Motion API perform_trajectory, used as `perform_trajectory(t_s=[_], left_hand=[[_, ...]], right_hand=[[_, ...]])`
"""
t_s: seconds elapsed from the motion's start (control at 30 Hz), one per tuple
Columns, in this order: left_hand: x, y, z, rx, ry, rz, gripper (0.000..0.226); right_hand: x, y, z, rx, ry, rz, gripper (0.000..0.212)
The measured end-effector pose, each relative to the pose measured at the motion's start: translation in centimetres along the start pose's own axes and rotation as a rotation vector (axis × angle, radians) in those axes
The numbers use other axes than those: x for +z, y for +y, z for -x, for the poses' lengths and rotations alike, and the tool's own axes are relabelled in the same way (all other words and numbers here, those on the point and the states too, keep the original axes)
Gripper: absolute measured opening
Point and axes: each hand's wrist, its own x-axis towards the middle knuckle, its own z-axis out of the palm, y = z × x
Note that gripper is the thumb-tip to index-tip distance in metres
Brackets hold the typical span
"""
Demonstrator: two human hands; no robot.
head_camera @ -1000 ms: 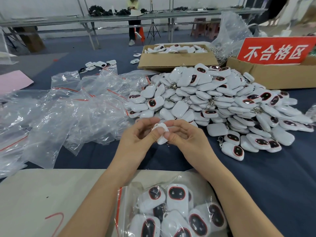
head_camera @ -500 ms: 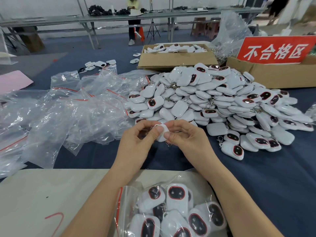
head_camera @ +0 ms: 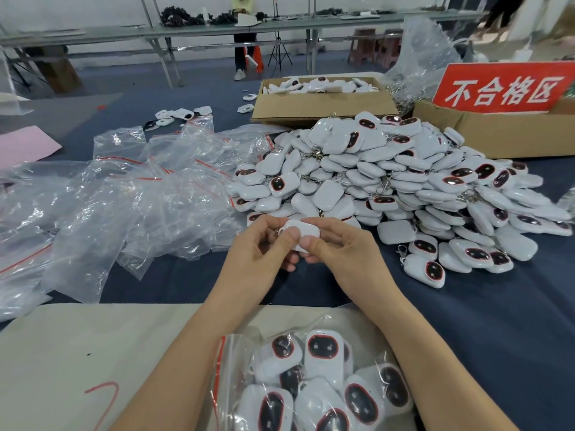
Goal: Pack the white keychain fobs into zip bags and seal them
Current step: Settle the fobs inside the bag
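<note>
Both hands are gripping one white fob [head_camera: 304,229] over the dark surface [head_camera: 485,331].
The left hand [head_camera: 259,248] and right hand [head_camera: 347,255] are pinching the fob between them, fingers [head_camera: 329,225] curling round its edges, thumbs pressing its near face. Just beyond the fingers the heap of loose fobs [head_camera: 389,181] is lying; to their left, empty zip bags [head_camera: 140,194] are sprawling; nearer the person, between the forearms, a partly filled zip bag [head_camera: 311,377] is resting.
</note>
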Motion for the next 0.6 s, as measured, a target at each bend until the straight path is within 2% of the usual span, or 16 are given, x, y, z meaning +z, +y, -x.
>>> perform_trajectory(t_s=[0.07, 0.13, 0.3, 0.37, 0.43, 0.6], left_hand=[[0.0, -0.12, 0.03, 0.013, -0.002, -0.037, 0.005], [0.13, -0.2, -0.01, 0.02, 0.004, -0.056, 0.011], [0.1, 0.06, -0.05, 0.014, -0.009, 0.013, 0.007], [0.0, 0.24, 0.09, -0.008, -0.012, 0.055, 0.015], [-0.17, 0.29, 0.11, -0.033, 0.002, 0.083, 0.014], [-0.29, 0.3, 0.14, 0.001, 0.017, 0.052, 0.024]], right_hand=[[-0.19, 0.22, -0.02, 0.01, 0.027, 0.03, 0.023], [-0.32, 0.29, 0.01, 0.009, 0.042, 0.04, 0.023], [-0.27, -0.15, 0.11, -0.059, 0.027, -0.038, 0.025], [-0.22, -0.21, 0.18, -0.062, -0.007, -0.089, 0.027], [-0.13, -0.2, 0.24, -0.05, -0.027, -0.112, 0.03], [-0.08, -0.16, 0.25, -0.081, -0.05, -0.041, 0.032]])
